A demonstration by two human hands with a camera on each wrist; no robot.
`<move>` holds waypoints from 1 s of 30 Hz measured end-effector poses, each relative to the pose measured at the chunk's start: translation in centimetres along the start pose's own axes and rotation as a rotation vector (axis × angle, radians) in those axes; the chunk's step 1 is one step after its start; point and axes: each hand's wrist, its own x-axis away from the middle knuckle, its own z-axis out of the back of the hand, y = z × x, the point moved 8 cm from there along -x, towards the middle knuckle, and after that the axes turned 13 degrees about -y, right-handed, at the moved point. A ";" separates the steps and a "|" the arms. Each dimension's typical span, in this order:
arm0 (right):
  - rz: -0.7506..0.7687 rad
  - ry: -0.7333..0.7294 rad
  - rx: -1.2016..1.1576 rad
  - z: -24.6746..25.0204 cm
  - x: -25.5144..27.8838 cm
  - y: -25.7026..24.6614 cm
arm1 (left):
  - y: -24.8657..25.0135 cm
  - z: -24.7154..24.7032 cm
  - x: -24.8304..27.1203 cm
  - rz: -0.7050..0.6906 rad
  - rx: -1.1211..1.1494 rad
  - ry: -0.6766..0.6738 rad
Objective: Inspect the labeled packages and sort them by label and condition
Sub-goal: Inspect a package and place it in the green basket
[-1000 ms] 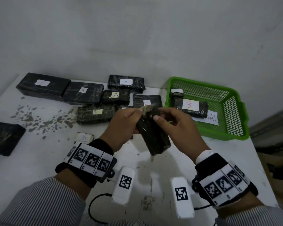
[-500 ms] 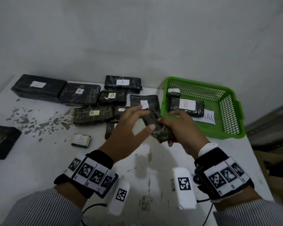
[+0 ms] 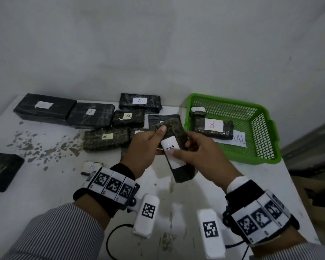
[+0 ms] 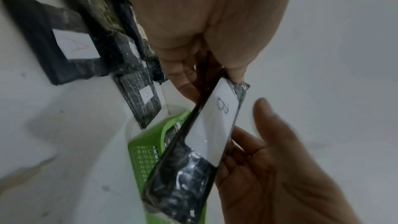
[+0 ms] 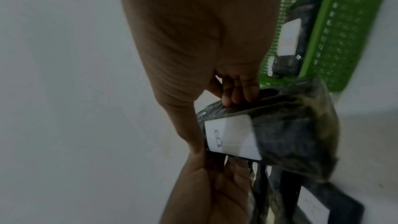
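Both hands, our left hand (image 3: 146, 145) and right hand (image 3: 199, 154), curl around a black package (image 3: 174, 145) lifted above the table (image 3: 45, 184), label upward (a "B") for reading, near the green basket (image 3: 251, 158).

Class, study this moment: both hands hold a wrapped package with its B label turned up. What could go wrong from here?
1. The right hand has its thumb across the white label, so the letter might be misread.
2. The held package is gripped in the left hand only near its top end; the glossy wrap may slip.
3. It hangs over crowded packages beside the green basket, so a drop could mix groups.
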 end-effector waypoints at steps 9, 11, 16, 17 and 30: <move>-0.083 0.022 0.538 4.1 -1.2 4.1 | -3.8 -6.0 -2.8 0.296 0.321 -0.284; -0.111 -0.001 0.587 5.7 -1.7 5.6 | -3.7 -6.0 -4.1 0.323 0.060 -0.303; -0.196 -0.016 0.690 12.0 -3.4 9.3 | -1.8 -4.8 -9.0 0.067 -0.580 -0.175; -0.201 0.012 0.681 13.4 -3.8 9.8 | -1.4 -4.7 -9.9 0.020 -0.636 -0.137; -0.274 0.012 0.972 22.1 -17.0 14.2 | -4.6 -8.9 -20.7 0.011 -1.075 -0.213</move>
